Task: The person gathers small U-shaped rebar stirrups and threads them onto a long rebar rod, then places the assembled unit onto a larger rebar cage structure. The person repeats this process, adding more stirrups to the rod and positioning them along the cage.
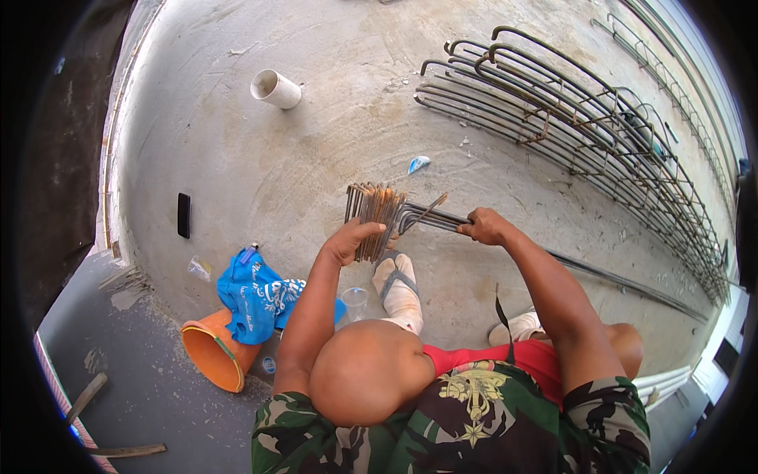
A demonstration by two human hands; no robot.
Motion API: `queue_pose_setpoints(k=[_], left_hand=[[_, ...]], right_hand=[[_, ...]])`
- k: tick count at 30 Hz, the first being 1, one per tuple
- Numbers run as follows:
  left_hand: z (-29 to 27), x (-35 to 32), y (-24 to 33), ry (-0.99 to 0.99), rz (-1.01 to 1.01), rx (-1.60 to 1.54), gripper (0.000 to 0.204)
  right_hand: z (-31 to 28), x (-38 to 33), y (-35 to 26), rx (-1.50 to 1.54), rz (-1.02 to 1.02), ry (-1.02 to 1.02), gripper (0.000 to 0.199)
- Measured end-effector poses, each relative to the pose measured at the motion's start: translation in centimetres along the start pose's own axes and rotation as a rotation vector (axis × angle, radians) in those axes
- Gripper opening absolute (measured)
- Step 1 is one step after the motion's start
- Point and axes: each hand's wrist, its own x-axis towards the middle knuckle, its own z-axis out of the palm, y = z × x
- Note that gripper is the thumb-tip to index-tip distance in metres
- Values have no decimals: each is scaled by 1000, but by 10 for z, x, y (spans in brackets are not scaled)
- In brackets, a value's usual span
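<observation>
A big cage (584, 126) of long steel bars lies on the concrete floor (260, 158) at the top right. It runs from the middle of the top down to the right edge.

Long bars (600, 272) lie on the floor in front of the person. They point from the middle out to the right and a bit down. I cannot count them.

A stack of rusty square rings (375, 213) sits on the near end of the bars, just past the person's foot (399, 288). The rings stand up on edge, packed side by side. There are many, too tight to count.

The left hand (351, 238) is curled around the bottom of the rings, with the fingers closed on them. The right hand (485, 227) is closed in a fist around the bars, just right of the rings.

One orange bucket (213, 351) lies on its side at the lower left. One blue bag (257, 296) rests on it. One white pipe piece (276, 88) lies far off at the top. One clear cup (354, 300) stands near the foot.
</observation>
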Motion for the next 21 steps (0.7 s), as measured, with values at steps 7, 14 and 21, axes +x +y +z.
queue_pose_setpoints(k=[7, 14, 21], left_hand=[[9, 6, -5, -7, -66, 3, 39], [8, 7, -13, 2, -69, -11, 38], [16, 4, -15, 6, 64, 79, 45]], right_hand=[[6, -3, -1, -26, -28, 40, 47], [1, -9, -8, 27, 10, -20, 51], [5, -6, -3, 52, 10, -60, 47]])
